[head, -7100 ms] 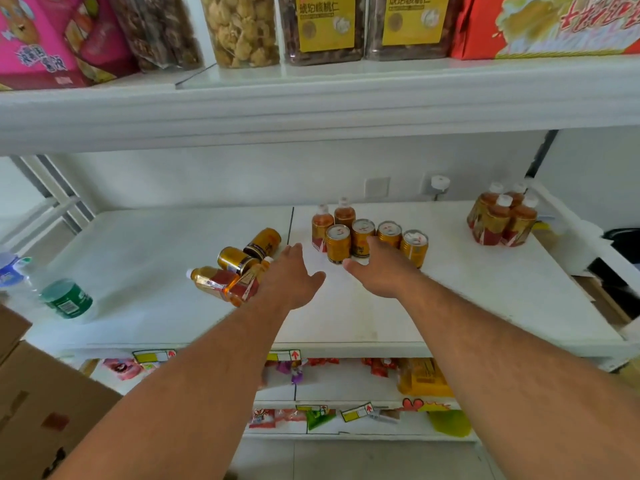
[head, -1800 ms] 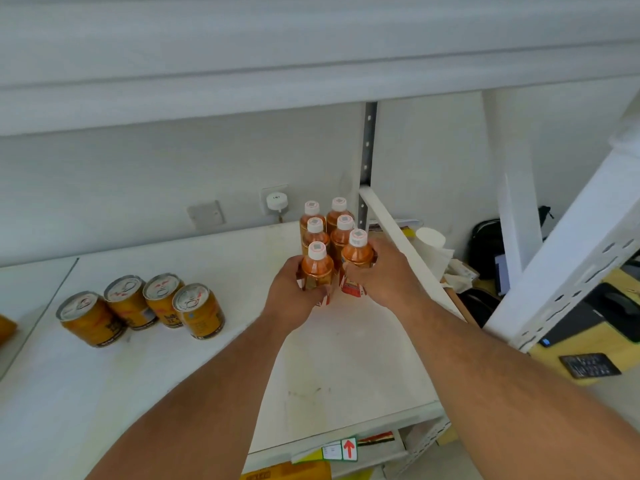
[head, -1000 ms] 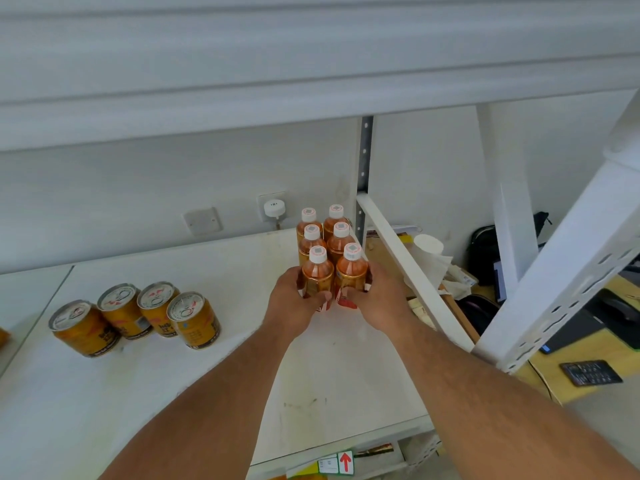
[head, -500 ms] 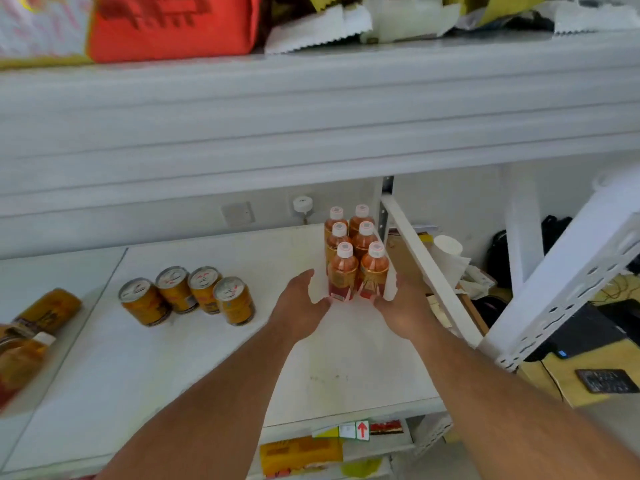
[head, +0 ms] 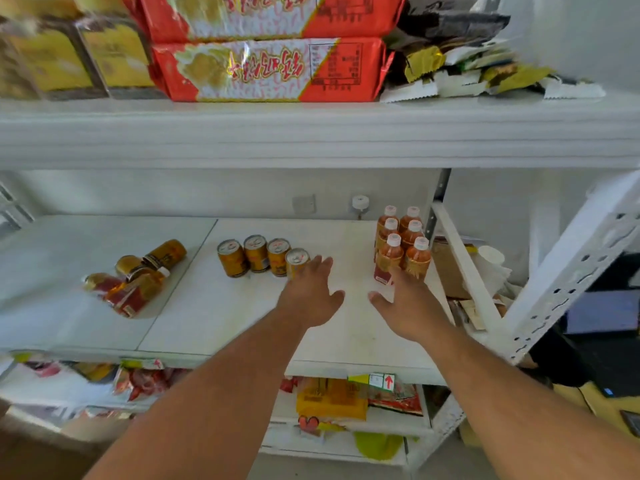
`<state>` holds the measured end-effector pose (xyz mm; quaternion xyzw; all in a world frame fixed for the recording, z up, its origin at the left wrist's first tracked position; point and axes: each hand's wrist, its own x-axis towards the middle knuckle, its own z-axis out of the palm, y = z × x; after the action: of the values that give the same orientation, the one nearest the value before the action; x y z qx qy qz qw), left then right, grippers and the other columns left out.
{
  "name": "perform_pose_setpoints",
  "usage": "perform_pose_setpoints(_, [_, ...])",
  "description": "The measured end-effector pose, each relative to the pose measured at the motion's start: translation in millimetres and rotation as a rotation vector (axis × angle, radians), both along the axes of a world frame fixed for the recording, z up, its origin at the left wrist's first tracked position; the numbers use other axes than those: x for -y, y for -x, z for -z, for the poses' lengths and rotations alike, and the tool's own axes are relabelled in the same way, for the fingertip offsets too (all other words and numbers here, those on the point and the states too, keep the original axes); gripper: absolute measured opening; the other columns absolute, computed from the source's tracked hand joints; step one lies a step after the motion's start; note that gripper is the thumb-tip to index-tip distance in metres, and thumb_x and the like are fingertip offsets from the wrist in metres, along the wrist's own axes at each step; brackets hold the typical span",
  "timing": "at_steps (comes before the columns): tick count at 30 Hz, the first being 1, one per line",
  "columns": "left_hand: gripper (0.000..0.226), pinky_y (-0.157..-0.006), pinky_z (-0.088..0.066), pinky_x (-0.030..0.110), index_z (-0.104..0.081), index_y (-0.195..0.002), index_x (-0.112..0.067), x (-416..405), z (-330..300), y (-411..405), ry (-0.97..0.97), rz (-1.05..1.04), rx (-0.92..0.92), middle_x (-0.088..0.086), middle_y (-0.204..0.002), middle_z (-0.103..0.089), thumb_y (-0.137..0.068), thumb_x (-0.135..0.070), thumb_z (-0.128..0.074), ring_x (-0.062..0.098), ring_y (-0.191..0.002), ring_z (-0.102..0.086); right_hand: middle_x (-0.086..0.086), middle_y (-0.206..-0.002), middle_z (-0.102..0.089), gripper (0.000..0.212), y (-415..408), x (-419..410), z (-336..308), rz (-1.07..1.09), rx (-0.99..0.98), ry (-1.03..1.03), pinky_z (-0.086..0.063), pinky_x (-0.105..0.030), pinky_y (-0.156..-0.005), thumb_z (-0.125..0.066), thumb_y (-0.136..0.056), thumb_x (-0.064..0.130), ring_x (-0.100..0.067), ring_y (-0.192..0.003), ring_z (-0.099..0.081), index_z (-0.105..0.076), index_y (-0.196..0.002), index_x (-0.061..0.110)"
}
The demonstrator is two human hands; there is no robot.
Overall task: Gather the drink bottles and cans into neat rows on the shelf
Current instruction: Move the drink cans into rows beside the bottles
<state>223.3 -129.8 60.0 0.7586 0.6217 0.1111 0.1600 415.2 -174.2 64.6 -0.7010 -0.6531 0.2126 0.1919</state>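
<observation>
Several orange tea bottles [head: 401,244] with white caps stand in two neat rows at the right end of the white shelf [head: 214,306]. A row of gold cans [head: 261,256] stands upright near the shelf's middle. At the left, cans and bottles [head: 135,275] lie tipped over in a heap. My left hand [head: 311,294] hovers with fingers spread just right of the can row, its fingertips by the rightmost can. My right hand [head: 407,306] is spread open in front of the bottle group, holding nothing.
The upper shelf [head: 311,133] carries red snack packs [head: 270,69], jars and loose wrappers. A slanted white rail [head: 464,271] bounds the shelf's right side. Snack bags fill the lower shelf [head: 346,403]. A wall socket [head: 360,204] sits behind the bottles.
Both hands let go of the front bottles and drew back and apart. My left hand shifted left toward the cans. The view tilted up and left, showing the upper shelf and tipped drinks.
</observation>
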Motion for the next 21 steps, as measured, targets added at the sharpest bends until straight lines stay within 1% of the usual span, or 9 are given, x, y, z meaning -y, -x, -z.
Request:
perform_pose_setpoints(3, [0.077,-0.112,-0.031,0.043,-0.02,-0.156,-0.02,27.8,-10.3,18.4,0.008,-0.053,-0.051,0.003,-0.162,-0.02,-0.093,-0.048,-0.054,0.029,-0.145,-0.024,-0.003,-0.154,-0.042,0.072,12.2,10.7,-1.5,-0.074,0.03,0.039,-0.043,-0.045,-0.107,-0.053,-0.093,0.059,-0.029,-0.136,-0.044,-0.03,-0.151,0.024])
perform_pose_setpoints(7, [0.078,-0.113,-0.03,0.045,-0.02,-0.156,-0.02,57.8,-19.2,43.2,0.004,-0.104,-0.096,0.001,-0.164,-0.014,-0.092,-0.049,-0.055,0.03,-0.146,-0.022,-0.007,-0.16,-0.033,0.08,27.0,22.4,-7.0,-0.114,0.064,0.061,-0.037,-0.045,-0.113,-0.051,-0.094,0.061,-0.03,-0.142,-0.037,-0.026,-0.155,0.016])
perform_pose_setpoints(10, [0.079,-0.113,-0.028,0.044,-0.019,-0.157,-0.021,73.7,-23.5,59.9,-0.004,-0.127,-0.101,0.002,-0.164,-0.014,-0.092,-0.049,-0.055,0.029,-0.147,-0.021,-0.006,-0.165,-0.023,0.084,40.3,32.1,-12.6,-0.138,0.072,0.071,-0.032,-0.043,-0.116,-0.051,-0.095,0.06,-0.029,-0.147,-0.03,-0.019,-0.159,0.016])
perform_pose_setpoints(12, [0.079,-0.113,-0.028,0.043,-0.018,-0.157,-0.021,79.9,-25.8,70.8,-0.009,-0.14,-0.107,0.001,-0.164,-0.013,-0.093,-0.048,-0.055,0.028,-0.147,-0.02,-0.006,-0.166,-0.021,0.084,50.1,37.2,-16.4,-0.153,0.082,0.065,-0.031,-0.043,-0.117,-0.05,-0.096,0.06,-0.029,-0.148,-0.027,-0.017,-0.16,0.016])
perform_pose_setpoints(17, [0.079,-0.113,-0.03,0.043,-0.018,-0.157,-0.022,78.6,-28.4,100.0,-0.021,-0.142,-0.098,-0.001,-0.165,-0.012,-0.093,-0.049,-0.055,0.026,-0.147,-0.021,-0.004,-0.166,-0.019,0.083,82.4,43.0,-23.2,-0.166,0.113,0.066,-0.031,-0.042,-0.115,-0.049,-0.097,0.059,-0.028,-0.148,-0.027,-0.016,-0.16,0.016])
perform_pose_setpoints(21, [0.079,-0.114,-0.031,0.044,-0.017,-0.157,-0.023,68.2,-25.2,134.1,-0.024,-0.106,-0.092,-0.002,-0.164,-0.013,-0.092,-0.05,-0.055,0.026,-0.147,-0.021,-0.004,-0.166,-0.02,0.082,116.3,40.7,-26.4,-0.127,0.131,0.061,-0.032,-0.042,-0.113,-0.049,-0.097,0.058,-0.028,-0.147,-0.029,-0.017,-0.159,0.017])
